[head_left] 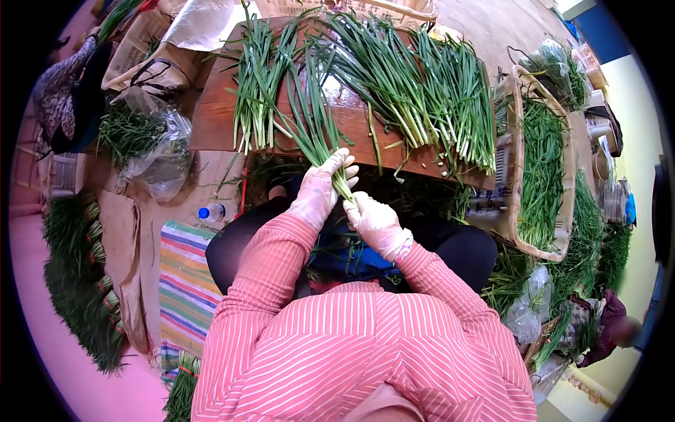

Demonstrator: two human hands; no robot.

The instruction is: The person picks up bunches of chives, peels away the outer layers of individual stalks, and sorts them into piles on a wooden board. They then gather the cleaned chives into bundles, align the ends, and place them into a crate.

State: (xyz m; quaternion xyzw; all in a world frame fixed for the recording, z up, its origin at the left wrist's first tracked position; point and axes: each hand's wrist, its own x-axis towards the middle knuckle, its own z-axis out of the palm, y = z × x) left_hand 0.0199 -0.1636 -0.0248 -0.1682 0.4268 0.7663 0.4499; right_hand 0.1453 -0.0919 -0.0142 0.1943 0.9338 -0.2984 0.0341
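Observation:
My left hand (321, 184), in a whitish glove, is closed round the pale lower stalks of a bunch of long green stems (311, 116). The leaves of this bunch stretch away over the wooden table (214, 116). Close beside it, my right hand (377, 224), gloved too, pinches at the root ends, its fingertips partly hiding them. Farther off on the table lie a smaller pile of stems (259, 84) at the left and large piles (401, 91) at the middle and right, white ends toward me.
At the right stands a long basket (517, 176) of greens. Bagged greens (158, 151) and a blue-capped bottle (211, 213) are on the left, with tied bundles (74, 274) farther out. Another person (613, 325) is at the lower right edge. A striped cloth (184, 281) lies beside my leg.

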